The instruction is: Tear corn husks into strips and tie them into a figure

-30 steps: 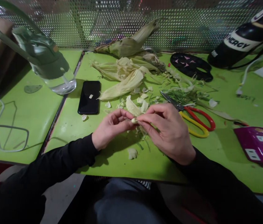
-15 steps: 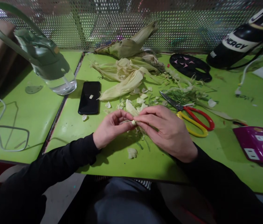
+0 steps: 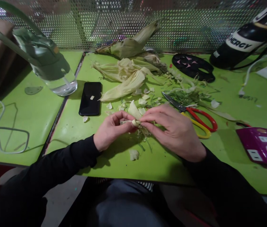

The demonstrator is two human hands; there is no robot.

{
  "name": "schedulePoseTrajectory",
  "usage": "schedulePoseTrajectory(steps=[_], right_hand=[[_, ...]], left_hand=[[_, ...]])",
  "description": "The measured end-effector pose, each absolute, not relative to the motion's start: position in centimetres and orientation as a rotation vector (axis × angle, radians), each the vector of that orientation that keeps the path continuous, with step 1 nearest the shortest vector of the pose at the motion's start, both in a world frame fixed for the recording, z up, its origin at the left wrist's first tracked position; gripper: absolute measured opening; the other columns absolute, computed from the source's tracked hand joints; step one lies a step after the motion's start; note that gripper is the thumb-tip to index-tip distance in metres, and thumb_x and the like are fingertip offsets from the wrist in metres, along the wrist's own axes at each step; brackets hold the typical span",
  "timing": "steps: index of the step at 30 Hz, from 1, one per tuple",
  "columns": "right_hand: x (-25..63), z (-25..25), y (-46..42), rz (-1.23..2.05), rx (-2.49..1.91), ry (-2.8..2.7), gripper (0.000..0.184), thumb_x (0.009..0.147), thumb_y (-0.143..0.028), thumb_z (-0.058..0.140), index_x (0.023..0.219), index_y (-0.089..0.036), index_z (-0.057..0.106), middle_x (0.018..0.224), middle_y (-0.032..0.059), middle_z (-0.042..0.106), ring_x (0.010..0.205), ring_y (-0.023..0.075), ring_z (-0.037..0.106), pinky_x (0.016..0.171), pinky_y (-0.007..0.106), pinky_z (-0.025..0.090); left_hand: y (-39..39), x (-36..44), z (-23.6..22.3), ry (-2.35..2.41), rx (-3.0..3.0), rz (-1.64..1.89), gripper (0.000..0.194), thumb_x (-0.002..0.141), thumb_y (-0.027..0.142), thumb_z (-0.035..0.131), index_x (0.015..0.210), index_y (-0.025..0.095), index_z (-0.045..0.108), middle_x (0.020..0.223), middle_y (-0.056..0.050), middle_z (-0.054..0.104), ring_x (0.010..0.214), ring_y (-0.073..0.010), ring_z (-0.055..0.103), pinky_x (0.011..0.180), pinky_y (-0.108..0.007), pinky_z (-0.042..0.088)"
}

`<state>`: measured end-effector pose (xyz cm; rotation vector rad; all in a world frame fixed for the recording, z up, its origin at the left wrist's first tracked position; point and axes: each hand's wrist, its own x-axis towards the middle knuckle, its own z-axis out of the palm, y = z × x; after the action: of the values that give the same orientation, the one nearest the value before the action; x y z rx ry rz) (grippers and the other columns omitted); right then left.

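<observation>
Between my two hands is a small bundle of pale corn husk [image 3: 135, 122], with thin strips sticking out to the left. My left hand [image 3: 113, 128] pinches it between thumb and fingers. From the other side my right hand [image 3: 174, 130] grips it with thumb and fingertips. Just behind the fingers a pale husk piece [image 3: 133, 110] stands up; whether it joins the bundle I cannot tell. Scissors [image 3: 193, 115] with one red and one yellow handle lie beside my right hand, which partly hides the yellow loop. Larger dried corn husks [image 3: 125, 86] lie farther back.
A black phone [image 3: 90, 98] lies left, near a green water bottle [image 3: 50, 60]. Shredded green strips [image 3: 183, 95] surround the scissor blades. At right are a purple box [image 3: 263, 145], a black palette-shaped pad [image 3: 193, 67] and a black bottle [image 3: 240, 44]. A perforated screen [image 3: 185, 19] closes the back.
My right hand has shifted slightly right, covering more of the yellow scissor handle. More of the husk bundle shows between my fingertips. Both hands keep their pinch.
</observation>
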<state>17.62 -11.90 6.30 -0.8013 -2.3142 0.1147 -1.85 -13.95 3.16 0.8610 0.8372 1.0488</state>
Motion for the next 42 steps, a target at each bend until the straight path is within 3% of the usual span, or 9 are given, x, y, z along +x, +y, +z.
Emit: schedulePoseTrajectory(steps=[6,9,14,19,22,28,38,42], right_hand=[[17.4,6.5,-12.2,0.094,-0.871,-2.230,0.011,0.094,-0.024,0.062,0.102,-0.022,0.068,0.099,0.0062,0.071,0.082,0.0186,0.066,0.073,0.034,0.053],[17.5,6.7,-11.9,0.431,-1.157,-2.107,0.026,0.098,-0.042,0.054,0.098,-0.018,0.065,0.094,0.0075,0.070,0.077,0.0174,0.065,0.064,0.030,0.051],[17.4,6.7,-11.3,0.895,-1.142,-2.152,0.045,0.101,-0.055,0.037,0.093,-0.021,0.064,0.091,0.0053,0.072,0.085,0.0191,0.068,0.070,0.030,0.050],[17.0,6.6,-11.9,1.079,-1.114,-2.011,0.042,0.096,-0.054,0.052,0.070,-0.021,0.057,0.063,-0.0034,0.051,0.058,0.0113,0.049,0.054,0.026,0.039],[16.6,6.3,-12.3,1.071,-1.088,-1.826,0.038,0.094,-0.043,0.059,0.065,-0.020,0.053,0.060,-0.0049,0.042,0.055,0.0093,0.041,0.052,0.024,0.036],[16.2,5.6,-12.6,1.005,-1.113,-1.635,0.031,0.094,-0.039,0.060,0.069,-0.021,0.058,0.064,-0.0032,0.050,0.059,0.0101,0.046,0.052,0.024,0.039],[16.4,6.1,-12.4,0.929,-1.102,-1.781,0.035,0.095,-0.035,0.058,0.065,-0.021,0.047,0.062,-0.0051,0.041,0.055,0.0089,0.039,0.052,0.024,0.035],[16.3,5.8,-12.7,0.942,-1.127,-1.910,0.034,0.095,-0.039,0.059,0.066,-0.020,0.056,0.060,-0.0053,0.047,0.054,0.0089,0.045,0.053,0.024,0.036]], left_hand=[[-13.9,-1.8,3.3,0.787,0.938,1.045,0.028,0.072,0.028,0.085,0.083,0.013,0.065,0.075,0.000,0.068,0.068,-0.0069,0.062,0.066,-0.019,0.050],[-13.9,-1.7,3.2,0.776,0.934,1.099,0.027,0.074,0.031,0.084,0.083,0.014,0.065,0.078,0.000,0.070,0.071,-0.0076,0.064,0.072,-0.021,0.053],[-14.1,-1.5,3.3,0.747,0.872,1.099,0.027,0.073,0.031,0.084,0.079,0.015,0.064,0.077,0.001,0.072,0.071,-0.0077,0.066,0.074,-0.021,0.054],[-14.4,-1.4,3.4,0.734,0.903,1.003,0.030,0.072,0.034,0.086,0.079,0.014,0.064,0.075,0.001,0.071,0.068,-0.0071,0.065,0.070,-0.020,0.053],[-14.7,-1.2,3.4,0.775,0.903,0.972,0.035,0.071,0.037,0.085,0.080,0.014,0.060,0.073,0.002,0.070,0.066,-0.0070,0.065,0.068,-0.020,0.053],[-15.2,-1.3,3.5,0.756,0.932,0.919,0.036,0.079,0.040,0.079,0.082,0.017,0.051,0.080,-0.002,0.075,0.072,-0.0116,0.071,0.072,-0.025,0.057],[-14.7,-1.7,3.2,0.812,0.969,0.820,0.028,0.084,0.034,0.075,0.098,0.016,0.059,0.079,-0.001,0.070,0.077,-0.0127,0.071,0.073,-0.024,0.057],[-15.0,-1.8,3.5,0.774,1.103,0.643,0.024,0.089,0.036,0.068,0.090,0.014,0.062,0.084,-0.005,0.070,0.077,-0.0140,0.069,0.074,-0.027,0.056]])
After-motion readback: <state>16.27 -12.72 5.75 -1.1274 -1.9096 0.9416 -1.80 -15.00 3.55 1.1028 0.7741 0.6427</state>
